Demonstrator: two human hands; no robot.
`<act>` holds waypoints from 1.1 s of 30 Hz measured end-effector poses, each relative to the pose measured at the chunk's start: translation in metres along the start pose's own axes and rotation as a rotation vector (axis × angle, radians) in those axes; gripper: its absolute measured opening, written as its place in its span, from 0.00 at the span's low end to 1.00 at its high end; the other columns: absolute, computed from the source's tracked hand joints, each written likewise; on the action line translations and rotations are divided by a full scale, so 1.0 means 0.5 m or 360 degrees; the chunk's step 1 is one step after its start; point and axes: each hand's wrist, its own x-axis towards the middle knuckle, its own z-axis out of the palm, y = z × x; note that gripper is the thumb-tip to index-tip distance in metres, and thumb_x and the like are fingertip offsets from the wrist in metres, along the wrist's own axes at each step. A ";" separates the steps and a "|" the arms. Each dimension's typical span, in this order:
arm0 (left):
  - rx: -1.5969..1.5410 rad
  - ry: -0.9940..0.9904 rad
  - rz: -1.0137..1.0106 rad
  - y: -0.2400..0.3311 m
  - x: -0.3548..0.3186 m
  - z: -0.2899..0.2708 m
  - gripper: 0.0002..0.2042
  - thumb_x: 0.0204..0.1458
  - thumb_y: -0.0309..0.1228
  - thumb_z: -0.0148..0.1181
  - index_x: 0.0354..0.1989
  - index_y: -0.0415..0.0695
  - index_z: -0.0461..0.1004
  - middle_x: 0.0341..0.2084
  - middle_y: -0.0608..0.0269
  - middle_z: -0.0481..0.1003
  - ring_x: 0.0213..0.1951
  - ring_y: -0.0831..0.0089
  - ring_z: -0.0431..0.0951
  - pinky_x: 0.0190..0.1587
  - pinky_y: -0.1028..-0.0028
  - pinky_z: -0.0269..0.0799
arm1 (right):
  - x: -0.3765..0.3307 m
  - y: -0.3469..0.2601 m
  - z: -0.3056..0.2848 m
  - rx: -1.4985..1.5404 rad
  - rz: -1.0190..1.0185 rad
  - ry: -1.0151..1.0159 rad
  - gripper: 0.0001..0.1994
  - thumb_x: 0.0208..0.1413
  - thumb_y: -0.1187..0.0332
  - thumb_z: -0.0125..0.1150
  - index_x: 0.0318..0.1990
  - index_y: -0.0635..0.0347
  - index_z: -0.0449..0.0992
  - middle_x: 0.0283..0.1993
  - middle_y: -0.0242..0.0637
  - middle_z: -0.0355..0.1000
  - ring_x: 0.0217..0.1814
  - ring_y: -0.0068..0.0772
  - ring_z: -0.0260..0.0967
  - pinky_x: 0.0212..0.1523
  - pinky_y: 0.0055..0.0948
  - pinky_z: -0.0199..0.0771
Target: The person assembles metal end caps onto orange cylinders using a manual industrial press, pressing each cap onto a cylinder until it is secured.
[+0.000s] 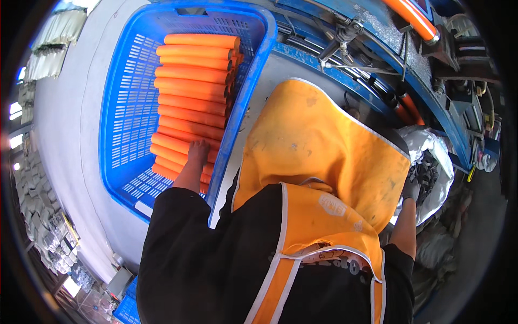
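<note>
Inside a blue plastic basket (253, 86) at my left, orange tubes (193, 87) lie stacked side by side. My left hand (198, 152) is on the lower part of the stack, its fingers bent over an orange tube that still lies among the others. On the other side, my right hand (411, 190), greyish as if gloved, reaches to a white plastic bag (443, 171) holding dark pieces (424, 174). Its fingers are hidden or too dark to make out. An orange apron (318, 146) with white edging spreads out between my arms.
A blue machine frame (372, 102) with rods and hoses runs along the far right. Another orange tube (413, 20) sits on it at the top. Pale bundles (40, 200) are stacked at the far left, beyond the grey floor (70, 135). A second blue basket (128, 305) shows at lower left.
</note>
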 end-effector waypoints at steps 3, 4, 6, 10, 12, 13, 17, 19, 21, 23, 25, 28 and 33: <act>0.0008 0.0066 0.0099 -0.005 -0.017 -0.112 0.26 0.45 0.32 0.66 0.55 0.48 0.71 0.52 0.55 0.71 0.59 0.58 0.68 0.65 0.55 0.57 | 0.027 0.044 0.031 0.0140 0.0081 -0.0008 0.28 0.61 0.52 0.53 0.58 0.67 0.70 0.53 0.57 0.72 0.56 0.55 0.69 0.54 0.46 0.70; -0.0121 0.0093 0.0114 -0.006 -0.010 -0.142 0.27 0.45 0.35 0.67 0.57 0.48 0.70 0.53 0.55 0.71 0.60 0.58 0.67 0.66 0.53 0.55 | 0.035 0.055 0.041 0.1199 0.0309 -0.0033 0.27 0.62 0.52 0.52 0.59 0.66 0.70 0.53 0.50 0.72 0.53 0.47 0.70 0.51 0.40 0.72; -0.0238 0.0349 0.0098 -0.052 0.009 -0.146 0.29 0.46 0.39 0.67 0.58 0.47 0.68 0.53 0.54 0.70 0.59 0.57 0.68 0.67 0.50 0.54 | 0.028 -0.007 0.002 0.2292 0.0373 -0.0026 0.24 0.65 0.53 0.51 0.60 0.62 0.70 0.52 0.39 0.72 0.48 0.33 0.69 0.47 0.30 0.72; -0.0587 0.1381 0.0231 -0.052 0.067 -0.324 0.34 0.48 0.43 0.69 0.61 0.42 0.63 0.52 0.50 0.71 0.54 0.50 0.70 0.61 0.52 0.62 | 0.010 -0.079 -0.142 0.1539 -0.0589 0.0412 0.22 0.67 0.56 0.51 0.61 0.60 0.70 0.54 0.36 0.71 0.51 0.31 0.68 0.51 0.32 0.70; -0.0800 0.1545 0.0371 0.029 0.029 -0.508 0.33 0.47 0.41 0.70 0.60 0.43 0.64 0.48 0.51 0.71 0.51 0.49 0.72 0.53 0.58 0.71 | -0.025 -0.138 -0.205 0.1963 -0.0868 0.0323 0.20 0.68 0.59 0.49 0.60 0.62 0.70 0.55 0.37 0.71 0.57 0.33 0.68 0.56 0.35 0.69; -0.0811 0.1540 0.0421 0.076 -0.011 -0.599 0.33 0.46 0.39 0.71 0.60 0.43 0.65 0.46 0.52 0.72 0.49 0.50 0.73 0.48 0.60 0.74 | -0.086 -0.230 -0.267 0.3211 -0.0716 -0.0150 0.19 0.68 0.60 0.48 0.59 0.64 0.70 0.55 0.37 0.71 0.59 0.34 0.67 0.59 0.36 0.68; -0.0911 0.1322 0.0932 0.266 -0.164 -0.828 0.32 0.42 0.37 0.74 0.57 0.44 0.69 0.45 0.53 0.73 0.47 0.52 0.75 0.48 0.60 0.73 | -0.289 -0.450 -0.417 0.2882 -0.0897 -0.0162 0.16 0.67 0.66 0.48 0.57 0.66 0.69 0.55 0.38 0.71 0.55 0.35 0.71 0.59 0.33 0.69; -0.0851 0.1303 0.1210 0.331 -0.198 -0.861 0.30 0.42 0.38 0.74 0.55 0.43 0.70 0.44 0.50 0.74 0.46 0.51 0.75 0.48 0.61 0.73 | -0.340 -0.490 -0.440 0.0889 -0.1534 0.0777 0.16 0.63 0.71 0.54 0.57 0.64 0.68 0.53 0.38 0.71 0.52 0.32 0.71 0.56 0.31 0.70; -0.0822 0.1200 0.1335 0.385 -0.219 -0.873 0.30 0.42 0.37 0.74 0.54 0.43 0.70 0.43 0.50 0.75 0.46 0.50 0.76 0.48 0.61 0.73 | -0.389 -0.540 -0.426 0.2940 -0.1179 -0.0609 0.18 0.57 0.74 0.59 0.55 0.62 0.67 0.52 0.38 0.71 0.51 0.31 0.71 0.54 0.30 0.70; -0.0793 0.1103 0.1426 0.415 -0.228 -0.873 0.29 0.42 0.37 0.74 0.53 0.44 0.71 0.42 0.49 0.76 0.45 0.49 0.76 0.47 0.61 0.73 | -0.415 -0.546 -0.438 0.2879 -0.1131 -0.0773 0.20 0.55 0.73 0.63 0.55 0.60 0.66 0.53 0.38 0.70 0.54 0.31 0.70 0.56 0.32 0.69; -0.0860 0.0835 0.1461 0.433 -0.225 -0.862 0.26 0.42 0.37 0.73 0.50 0.44 0.71 0.38 0.51 0.77 0.42 0.49 0.77 0.46 0.60 0.74 | -0.418 -0.545 -0.428 0.2835 -0.1265 -0.0618 0.24 0.53 0.72 0.66 0.56 0.59 0.65 0.54 0.39 0.69 0.57 0.31 0.68 0.58 0.32 0.69; -0.0869 0.0680 0.1455 0.447 -0.231 -0.857 0.23 0.43 0.37 0.72 0.47 0.46 0.71 0.36 0.53 0.78 0.41 0.50 0.78 0.44 0.59 0.74 | -0.417 -0.531 -0.427 0.2699 -0.1408 -0.0545 0.26 0.51 0.69 0.67 0.58 0.61 0.65 0.56 0.39 0.68 0.58 0.33 0.67 0.60 0.32 0.66; -0.0742 0.0790 0.1463 0.468 -0.231 -0.835 0.23 0.43 0.39 0.72 0.46 0.47 0.71 0.35 0.54 0.78 0.40 0.52 0.79 0.42 0.58 0.74 | -0.409 -0.538 -0.424 0.2046 -0.1872 -0.0065 0.18 0.58 0.67 0.56 0.53 0.65 0.69 0.50 0.44 0.68 0.50 0.40 0.69 0.54 0.35 0.68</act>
